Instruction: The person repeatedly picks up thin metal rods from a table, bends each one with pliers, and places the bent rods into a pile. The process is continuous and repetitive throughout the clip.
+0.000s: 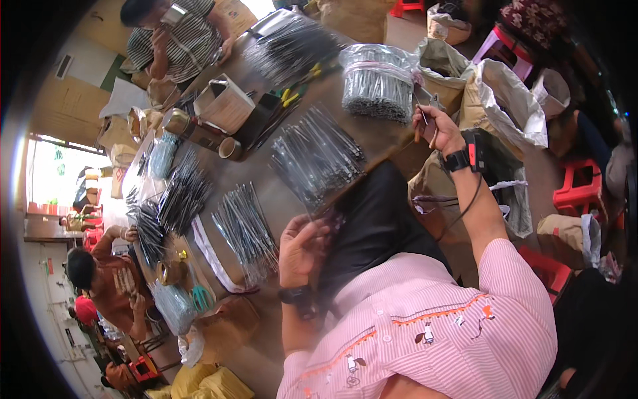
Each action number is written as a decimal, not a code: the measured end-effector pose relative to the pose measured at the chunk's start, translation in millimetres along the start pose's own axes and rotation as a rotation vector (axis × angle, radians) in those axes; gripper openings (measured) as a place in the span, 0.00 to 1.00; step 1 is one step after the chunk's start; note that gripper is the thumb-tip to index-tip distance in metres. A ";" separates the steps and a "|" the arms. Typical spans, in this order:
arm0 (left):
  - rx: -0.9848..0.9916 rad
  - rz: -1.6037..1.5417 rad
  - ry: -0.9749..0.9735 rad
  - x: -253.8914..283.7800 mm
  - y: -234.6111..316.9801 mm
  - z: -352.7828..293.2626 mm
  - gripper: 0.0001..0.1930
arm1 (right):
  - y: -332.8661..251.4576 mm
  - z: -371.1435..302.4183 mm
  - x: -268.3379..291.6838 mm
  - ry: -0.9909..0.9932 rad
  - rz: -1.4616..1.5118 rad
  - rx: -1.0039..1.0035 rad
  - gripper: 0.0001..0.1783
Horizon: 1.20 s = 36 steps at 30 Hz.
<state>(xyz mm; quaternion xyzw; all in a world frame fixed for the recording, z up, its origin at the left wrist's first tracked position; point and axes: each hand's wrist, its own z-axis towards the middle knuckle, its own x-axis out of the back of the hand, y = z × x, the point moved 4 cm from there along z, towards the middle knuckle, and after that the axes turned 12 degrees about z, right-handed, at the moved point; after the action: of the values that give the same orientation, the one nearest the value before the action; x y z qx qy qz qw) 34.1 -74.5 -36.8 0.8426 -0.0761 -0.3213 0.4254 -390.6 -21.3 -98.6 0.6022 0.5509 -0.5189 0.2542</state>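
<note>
My left hand (300, 251) is at the table's near edge with fingers curled together. Whatever it pinches is blurred and I cannot make it out. Just beyond it lies a spread pile of thin metal strips (316, 156). My right hand (440, 130) is raised off the table's right side, closed round a small hand tool (418, 135) with orange-brown handles; its exact kind is unclear. Next to that hand stands a large round bundle of strips (377, 90) in clear plastic, tied with a pinkish band. Another row of strips (246, 229) lies left of my left hand.
More strips (292, 46) lie at the far end, near yellow-handled pliers (290, 98). An open cardboard box (224, 106) and a tape roll (230, 148) stand mid-table. Open sacks (505, 100) crowd the right, with red stools (578, 186). Two people (179, 40) (114, 286) sit across and at left.
</note>
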 end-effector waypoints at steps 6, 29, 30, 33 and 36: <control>0.058 0.099 -0.025 -10.5 -8.4 1.9 0.12 | 42.9 -54.4 -20.2 0.026 -0.336 0.027 0.06; -0.161 0.314 -0.098 -42.9 -9.3 9.1 0.08 | 169.2 -142.4 -100.0 -0.140 -0.776 0.255 0.04; -0.149 0.304 -0.089 -42.2 -9.3 7.6 0.08 | 166.7 -140.9 -102.0 -0.142 -0.772 0.288 0.04; -0.158 0.267 -0.076 -42.4 -7.9 4.0 0.08 | 165.5 -139.7 -104.8 -0.160 -0.774 0.287 0.04; -0.160 0.272 -0.100 -44.1 -7.3 5.5 0.08 | 172.8 -142.7 -101.2 -0.139 -0.802 0.242 0.05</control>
<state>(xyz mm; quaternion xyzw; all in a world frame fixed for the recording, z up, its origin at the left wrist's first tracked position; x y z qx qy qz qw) -4.8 -55.9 -23.8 0.7708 -0.1849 -0.3073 0.5265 -166.4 17.9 -5.5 0.3294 0.6581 -0.6771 -0.0039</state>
